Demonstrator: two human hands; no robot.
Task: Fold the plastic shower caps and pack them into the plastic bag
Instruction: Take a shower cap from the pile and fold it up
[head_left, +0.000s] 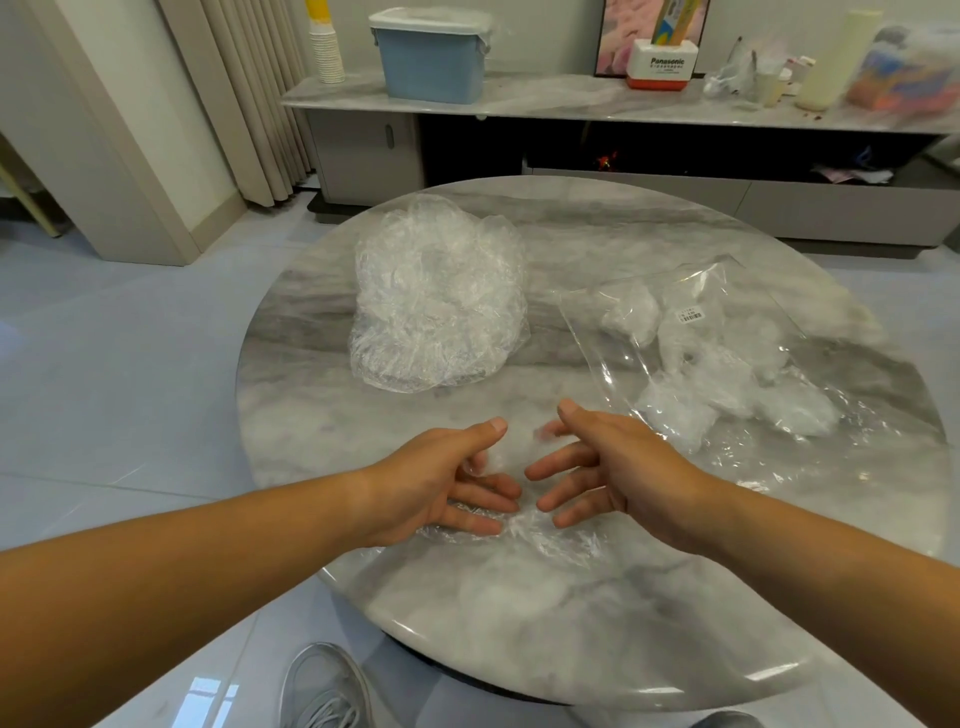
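One clear shower cap (524, 530) lies crumpled on the round marble table (571, 623) near its front edge. My left hand (441, 483) and my right hand (613, 462) hover over it, fingers spread and touching the film from both sides. A loose heap of unfolded clear caps (436, 301) sits at the table's back left. On the right lies the clear plastic bag (727, 364) with several folded caps inside and its mouth facing my right hand.
A low marble-topped cabinet (571, 104) runs along the far wall with a blue lidded bin (434, 57), a stack of paper cups (326, 52), a Panasonic box (662, 65) and other clutter. Curtains hang at the left. My grey shoe (324, 691) shows below the table.
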